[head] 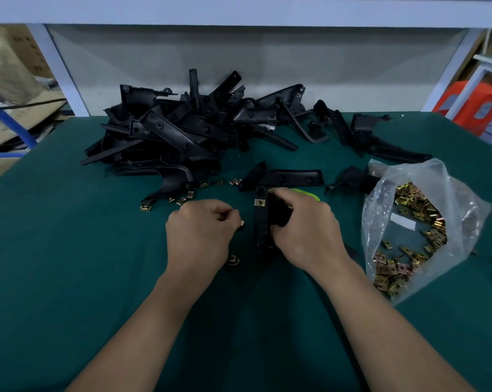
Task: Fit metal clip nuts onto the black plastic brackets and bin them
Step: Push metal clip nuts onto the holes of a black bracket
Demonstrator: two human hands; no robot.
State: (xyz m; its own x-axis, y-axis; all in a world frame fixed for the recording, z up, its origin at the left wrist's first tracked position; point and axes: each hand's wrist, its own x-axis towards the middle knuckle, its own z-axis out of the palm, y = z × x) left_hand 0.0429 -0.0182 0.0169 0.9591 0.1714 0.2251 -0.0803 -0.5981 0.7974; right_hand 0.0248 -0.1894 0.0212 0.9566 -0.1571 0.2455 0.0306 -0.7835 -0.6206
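Observation:
My right hand (pixel 304 224) grips a black plastic bracket (pixel 261 222) that stands roughly upright on the green mat, with one brass clip nut (pixel 259 202) seated near its top end. My left hand (pixel 199 230) pinches a small clip nut (pixel 241 223) at its fingertips, just left of the bracket. Another loose clip nut (pixel 233 260) lies on the mat below my left hand. Several more clip nuts (pixel 179 200) are scattered in front of the bracket pile.
A big pile of black brackets (pixel 177 131) fills the back of the green mat (pixel 69 250). Single brackets (pixel 284 176) lie behind my hands. A clear plastic bag of clip nuts (pixel 409 230) sits open on the right. A yellow-green object (pixel 310 192) peeks out behind my right hand.

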